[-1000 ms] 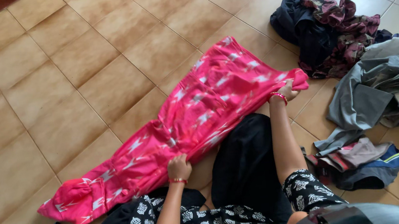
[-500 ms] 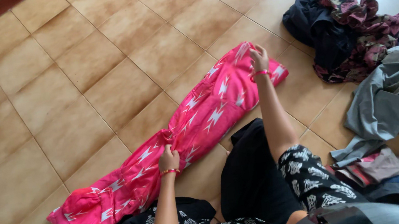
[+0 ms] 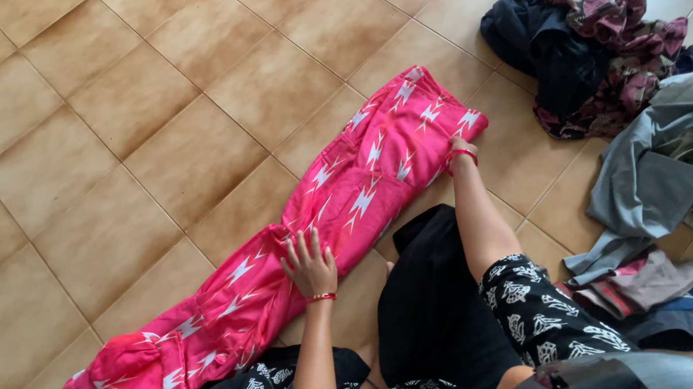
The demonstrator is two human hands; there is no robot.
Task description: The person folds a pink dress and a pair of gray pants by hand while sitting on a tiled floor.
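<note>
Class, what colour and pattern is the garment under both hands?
Bright pink garment with white zigzag motifs, seen in the head view.

The floor (image 3: 93,165) is made of big tan tiles. A long pink cloth (image 3: 298,236) lies flat on it — and off to one side sit piles of clothes (image 3: 613,52) (dark, grey and patterned ones).
</note>
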